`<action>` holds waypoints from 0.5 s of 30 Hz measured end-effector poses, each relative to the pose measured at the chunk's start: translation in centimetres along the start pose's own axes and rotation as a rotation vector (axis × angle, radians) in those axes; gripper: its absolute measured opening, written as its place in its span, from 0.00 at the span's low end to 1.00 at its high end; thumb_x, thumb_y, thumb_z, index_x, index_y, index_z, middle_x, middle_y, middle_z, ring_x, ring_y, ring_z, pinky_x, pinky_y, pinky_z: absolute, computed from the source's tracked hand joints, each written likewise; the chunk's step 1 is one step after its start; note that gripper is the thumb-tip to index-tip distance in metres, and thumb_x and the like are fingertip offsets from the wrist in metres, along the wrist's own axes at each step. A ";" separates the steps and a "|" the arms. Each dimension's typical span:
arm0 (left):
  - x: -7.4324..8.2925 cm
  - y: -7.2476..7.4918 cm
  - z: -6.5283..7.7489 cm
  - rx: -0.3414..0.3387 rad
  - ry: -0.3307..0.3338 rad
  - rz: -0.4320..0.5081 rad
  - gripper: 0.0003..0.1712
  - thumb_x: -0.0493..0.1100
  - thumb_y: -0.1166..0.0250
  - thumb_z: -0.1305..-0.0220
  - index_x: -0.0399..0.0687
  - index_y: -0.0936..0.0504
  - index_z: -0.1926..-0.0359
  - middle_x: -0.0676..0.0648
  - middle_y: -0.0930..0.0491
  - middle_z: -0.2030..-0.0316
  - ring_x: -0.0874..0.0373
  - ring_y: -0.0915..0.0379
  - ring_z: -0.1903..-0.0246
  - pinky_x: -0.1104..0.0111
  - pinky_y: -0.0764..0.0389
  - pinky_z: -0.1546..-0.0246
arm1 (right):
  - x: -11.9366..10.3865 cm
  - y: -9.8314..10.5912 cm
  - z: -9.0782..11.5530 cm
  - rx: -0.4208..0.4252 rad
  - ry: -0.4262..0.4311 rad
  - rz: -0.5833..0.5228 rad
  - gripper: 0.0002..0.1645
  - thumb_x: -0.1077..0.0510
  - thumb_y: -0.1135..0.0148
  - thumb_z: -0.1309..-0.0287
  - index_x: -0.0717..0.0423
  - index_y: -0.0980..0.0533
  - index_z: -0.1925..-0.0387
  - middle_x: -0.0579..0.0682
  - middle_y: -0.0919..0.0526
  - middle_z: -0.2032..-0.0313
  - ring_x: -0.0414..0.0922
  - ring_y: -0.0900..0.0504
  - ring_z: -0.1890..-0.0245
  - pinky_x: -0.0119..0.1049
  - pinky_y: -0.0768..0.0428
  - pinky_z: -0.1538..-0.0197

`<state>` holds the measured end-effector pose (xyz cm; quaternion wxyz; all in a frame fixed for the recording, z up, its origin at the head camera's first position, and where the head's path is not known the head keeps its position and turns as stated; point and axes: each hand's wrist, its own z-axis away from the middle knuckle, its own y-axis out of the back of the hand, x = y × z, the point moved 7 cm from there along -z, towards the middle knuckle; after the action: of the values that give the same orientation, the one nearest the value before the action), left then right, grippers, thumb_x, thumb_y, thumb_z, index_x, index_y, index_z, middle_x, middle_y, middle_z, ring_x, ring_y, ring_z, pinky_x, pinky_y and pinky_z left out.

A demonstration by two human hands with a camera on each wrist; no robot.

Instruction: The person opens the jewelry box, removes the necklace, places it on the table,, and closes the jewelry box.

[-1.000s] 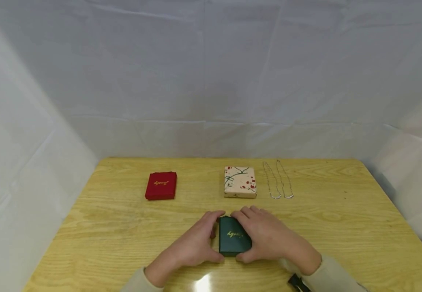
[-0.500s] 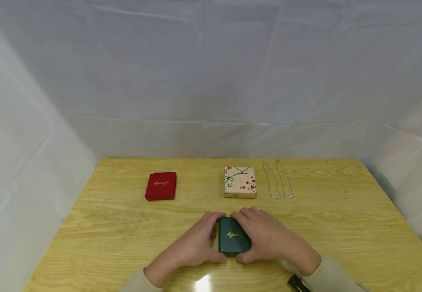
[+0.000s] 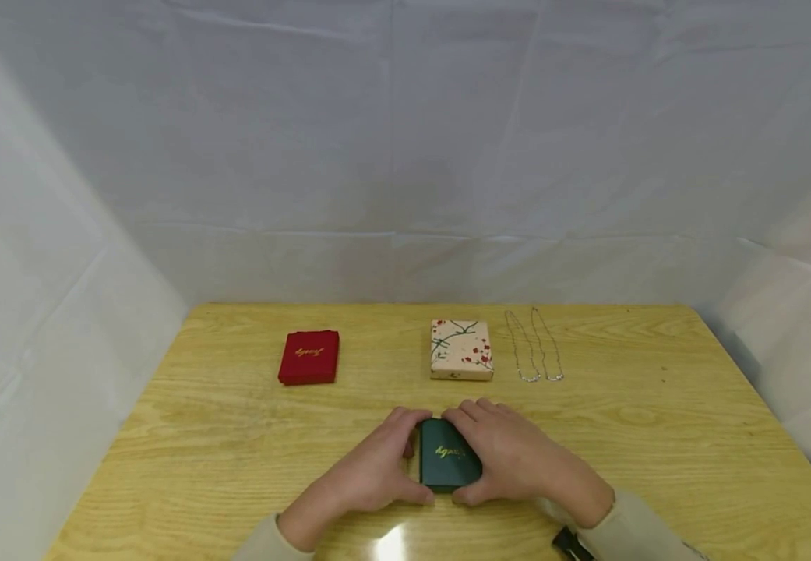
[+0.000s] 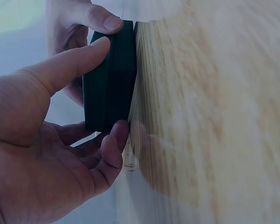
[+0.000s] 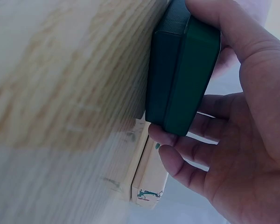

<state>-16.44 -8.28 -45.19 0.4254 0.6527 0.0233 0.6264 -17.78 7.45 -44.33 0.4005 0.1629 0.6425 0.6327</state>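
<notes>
One green box [image 3: 447,471], seated on the table [image 3: 237,436], edges grasped by left hand [image 3: 380,471] and right hand [image 3: 517,456]. Apparent step: box being steadied; even two-sided pressure seems called for next.

Right hand [image 5: 247,123] grips green box [image 5: 192,70] (seam [image 5: 175,79] visible along its side), thumb [image 5: 219,14] at near edge, fingers [image 5: 192,145] at far edge; floral box [image 5: 151,170] lies farther off on wooden table [image 5: 60,70].
</notes>
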 end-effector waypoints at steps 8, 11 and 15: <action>0.0 -0.1 -0.1 0.010 -0.019 -0.043 0.57 0.44 0.12 0.52 0.38 0.33 0.25 0.52 0.31 0.46 0.56 0.30 0.54 0.68 0.24 0.53 | 0.0 0.0 0.0 -0.010 -0.002 -0.005 0.60 0.29 0.21 0.53 0.55 0.31 0.26 0.50 0.23 0.36 0.49 0.25 0.37 0.56 0.27 0.31; 0.0 -0.1 -0.1 0.013 -0.020 -0.060 0.57 0.45 0.12 0.52 0.37 0.33 0.25 0.52 0.31 0.45 0.56 0.30 0.53 0.68 0.23 0.52 | 0.1 -0.1 -0.1 -0.017 -0.007 -0.001 0.60 0.28 0.21 0.52 0.54 0.31 0.26 0.49 0.23 0.36 0.49 0.25 0.37 0.56 0.27 0.31; 0.1 -0.2 0.0 0.014 -0.020 -0.080 0.58 0.45 0.12 0.51 0.35 0.34 0.25 0.51 0.31 0.43 0.57 0.30 0.52 0.67 0.22 0.49 | 0.2 -0.2 -0.1 -0.023 -0.011 0.001 0.60 0.27 0.22 0.52 0.54 0.31 0.25 0.49 0.23 0.36 0.49 0.25 0.37 0.56 0.27 0.31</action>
<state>-16.38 -8.11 -45.24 0.4457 0.6606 0.0497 0.6021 -17.88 7.47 -44.61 0.4055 0.1620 0.6330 0.6393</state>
